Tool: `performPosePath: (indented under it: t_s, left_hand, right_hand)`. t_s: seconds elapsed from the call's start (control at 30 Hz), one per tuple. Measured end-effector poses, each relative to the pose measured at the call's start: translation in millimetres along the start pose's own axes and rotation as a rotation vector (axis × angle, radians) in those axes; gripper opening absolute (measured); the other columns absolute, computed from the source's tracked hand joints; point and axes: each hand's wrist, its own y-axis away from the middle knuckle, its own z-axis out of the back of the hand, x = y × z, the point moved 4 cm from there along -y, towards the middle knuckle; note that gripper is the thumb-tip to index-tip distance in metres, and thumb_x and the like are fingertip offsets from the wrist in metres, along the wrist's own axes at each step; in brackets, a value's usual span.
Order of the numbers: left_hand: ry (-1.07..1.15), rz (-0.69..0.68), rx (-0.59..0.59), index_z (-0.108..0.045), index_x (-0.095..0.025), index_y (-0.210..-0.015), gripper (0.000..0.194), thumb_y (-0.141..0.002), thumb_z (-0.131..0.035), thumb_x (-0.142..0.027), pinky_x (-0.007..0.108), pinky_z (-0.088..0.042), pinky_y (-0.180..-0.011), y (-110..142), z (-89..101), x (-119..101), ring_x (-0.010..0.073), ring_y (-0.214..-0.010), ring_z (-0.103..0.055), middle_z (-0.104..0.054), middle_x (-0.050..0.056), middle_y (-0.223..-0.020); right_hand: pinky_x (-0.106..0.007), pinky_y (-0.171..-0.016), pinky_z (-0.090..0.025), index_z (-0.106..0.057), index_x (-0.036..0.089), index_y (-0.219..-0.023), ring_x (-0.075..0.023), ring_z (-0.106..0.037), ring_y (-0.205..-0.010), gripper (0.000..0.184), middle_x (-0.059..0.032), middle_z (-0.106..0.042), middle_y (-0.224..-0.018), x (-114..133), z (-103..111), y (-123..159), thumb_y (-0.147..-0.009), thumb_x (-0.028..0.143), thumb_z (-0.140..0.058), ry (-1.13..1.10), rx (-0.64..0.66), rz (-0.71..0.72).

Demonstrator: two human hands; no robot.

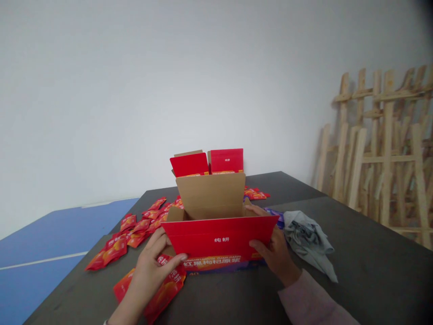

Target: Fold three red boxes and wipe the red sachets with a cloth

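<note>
Light: soft, even, diffuse around the red carton (216, 239)
Shadows: faint, right of the carton
Edges: wide-angle bowing, darkened corner far upper right of the carton
Focus: sharp, no glare

Bright red is flaunted by the carton (216, 237), with plain kraft brown shown on its inner flaps (209, 194); red with orange patches is carried by the sachets (165, 289); grey is worn by the crumpled cloth (307, 243); a white stripe is seen crossing the blue table (43, 243)!

The left hand (151, 275) reaches forward with fingers spread, while the right hand (275, 257), below a pink sleeve (311, 301), curls inward.
</note>
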Motion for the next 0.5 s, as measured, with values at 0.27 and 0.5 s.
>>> performPosePath:
  t_s: [0.27, 0.5]
  left_hand:
    - [0.439, 0.248, 0.01, -0.053, -0.028, -0.138, 0.074, -0.072, -0.083, -0.04, 0.045, -0.051, -0.105, 6, -14.6, 18, 0.0327, -0.131, -0.055, -0.05, 0.015, -0.149]
    - [0.701, 0.541, 0.167, -0.054, -0.021, -0.131, 0.085, -0.058, -0.092, -0.043, 0.048, -0.053, -0.101, 12, -38.5, 20, 0.0382, -0.128, -0.058, -0.058, 0.02, -0.142]
  right_hand:
    - [-0.056, -0.119, -0.031, -0.053, 0.025, -0.138, -0.0374, -0.03, -0.149, 0.077, -0.0117, -0.033, -0.162, -9, 0, 3, -0.073, 0.054, -0.079, -0.141, -0.019, -0.129]
    - [-0.054, -0.099, -0.054, -0.063, 0.022, -0.124, -0.0343, -0.067, -0.114, 0.07, -0.0124, -0.072, -0.122, -34, -19, 18, -0.066, 0.054, -0.085, -0.597, 0.283, -0.54]
